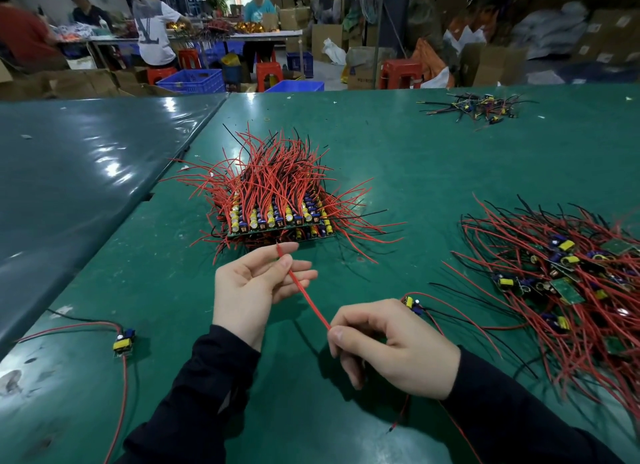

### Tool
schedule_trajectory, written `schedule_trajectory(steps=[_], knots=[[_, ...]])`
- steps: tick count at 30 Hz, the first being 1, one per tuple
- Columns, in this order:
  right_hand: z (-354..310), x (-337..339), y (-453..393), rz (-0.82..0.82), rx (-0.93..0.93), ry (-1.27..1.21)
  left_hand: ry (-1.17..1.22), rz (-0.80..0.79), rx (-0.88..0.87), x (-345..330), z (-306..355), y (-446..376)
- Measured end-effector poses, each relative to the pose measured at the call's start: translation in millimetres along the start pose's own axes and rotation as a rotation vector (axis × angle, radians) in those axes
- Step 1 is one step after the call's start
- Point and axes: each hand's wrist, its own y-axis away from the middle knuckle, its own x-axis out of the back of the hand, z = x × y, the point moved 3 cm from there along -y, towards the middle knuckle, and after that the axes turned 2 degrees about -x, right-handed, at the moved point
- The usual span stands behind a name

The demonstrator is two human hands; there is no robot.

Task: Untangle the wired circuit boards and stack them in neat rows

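Here a single red wire (306,295) is held taut between both hands, just in front of the neat stack of boards (280,221), which serves as the landmark. The wire's far tip is pinched by the left hand (256,283) between thumb and forefinger, close to the stack's near edge; the remaining fingers are extended loosely. The near end of the visible span is pinched by the right hand (388,346), whose fingers are curled round it, further from the stack and to its right.

The wire's long axis is seen to run diagonally, from the stack's near edge down and rightward toward the person. The small circuit board (412,305) belonging to this wire, as it is judged, lies just beyond the right hand's knuckles, on the green table (398,159), with thin black and red leads trailing from it. The board is therefore nearer the right hand, while the free tip is nearer the stack.

The tangled heap (568,276) still to be sorted lies well to the right of the stack. One loose board (124,342) rests far to the stack's near left, and a small scatter of parts (481,109) lies beyond the stack to the right.

The step in hand is judged to be straightening the lead. The next move is likely to turn on carrying the board forward along that diagonal, so that it is laid parallel with the stacked rows.
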Motion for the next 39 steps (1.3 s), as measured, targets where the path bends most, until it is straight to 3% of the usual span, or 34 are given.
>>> schedule_trajectory(steps=[10,16,21,27,39], knots=[[-2.0,-0.7,0.3,-0.052,-0.001,-0.13,0.109,0.024,0.042,3.0,5.3,-3.3],[-2.7,1.1,-0.8,-0.036,-0.021,-0.162,-0.023,0.051,-0.097,5.5,8.5,-3.5],[4.4,8.3,-2.5,0.06,-0.118,-0.249,-0.033,-0.034,-0.049,3.7,7.3,-5.6],[-0.7,4.1,-2.4,-0.01,-0.092,-0.31,-0.069,0.019,-0.122,2.8,6.1,-1.9],[-5.5,6.5,-1.1,-0.005,-0.068,-0.374,0.331,0.08,0.251,5.9,1.5,-7.2]])
